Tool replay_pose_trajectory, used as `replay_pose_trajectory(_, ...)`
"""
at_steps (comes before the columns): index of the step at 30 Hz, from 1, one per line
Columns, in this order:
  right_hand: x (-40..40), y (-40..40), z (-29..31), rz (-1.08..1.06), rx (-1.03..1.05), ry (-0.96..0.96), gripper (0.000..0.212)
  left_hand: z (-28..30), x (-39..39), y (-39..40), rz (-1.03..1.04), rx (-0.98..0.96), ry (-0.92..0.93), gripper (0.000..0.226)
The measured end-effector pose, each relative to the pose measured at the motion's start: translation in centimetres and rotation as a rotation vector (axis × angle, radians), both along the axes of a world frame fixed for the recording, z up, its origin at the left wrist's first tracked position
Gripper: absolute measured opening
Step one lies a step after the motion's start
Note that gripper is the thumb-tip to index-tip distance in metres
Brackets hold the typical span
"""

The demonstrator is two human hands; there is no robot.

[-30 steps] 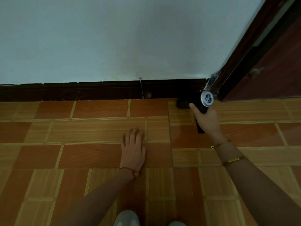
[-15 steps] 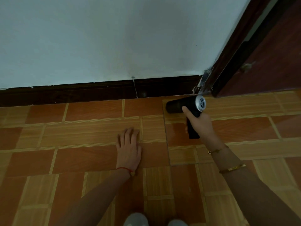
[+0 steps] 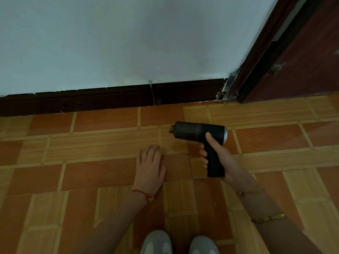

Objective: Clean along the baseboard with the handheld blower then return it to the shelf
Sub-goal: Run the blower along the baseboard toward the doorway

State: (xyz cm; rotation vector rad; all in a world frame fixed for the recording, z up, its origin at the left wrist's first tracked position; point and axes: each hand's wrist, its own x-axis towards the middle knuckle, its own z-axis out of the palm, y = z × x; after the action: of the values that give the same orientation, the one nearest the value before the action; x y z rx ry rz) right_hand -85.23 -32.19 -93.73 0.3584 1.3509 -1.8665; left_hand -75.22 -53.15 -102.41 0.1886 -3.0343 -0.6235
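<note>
Holding the handheld blower [image 3: 199, 132] by its pistol grip in our right hand [image 3: 221, 158], we have fingers and thumb wrapped round the handle, barrel level above the tiled floor [image 3: 102, 173] and nozzle pointing to our left, parallel to the dark baseboard [image 3: 110, 99] and a little away from it. Our left hand [image 3: 151, 166] lies flat on the tiles, fingers straight and close together, propping us. We judge the blower a rigid, compact tool, light enough for one hand (its matte black shell looks unlikely to slip). The handle is the sensible hold, keeping the barrel free to aim; the shelf is not in view
</note>
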Motion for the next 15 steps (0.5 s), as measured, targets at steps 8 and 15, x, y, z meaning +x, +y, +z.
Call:
replay_pose_trajectory(8, 1.3, -1.5, 0.8, 0.036, -0.022, -0.014, 0.038, -0.1, 1.3, 0.2, 0.005, 0.023, -0.01, 0.041)
replay_pose_trajectory(15, 1.4, -1.9, 0.0, 0.03, 0.048, 0.031, 0.045, 0.5, 1.3, -0.1, 0.015, 0.068, -0.022, 0.041)
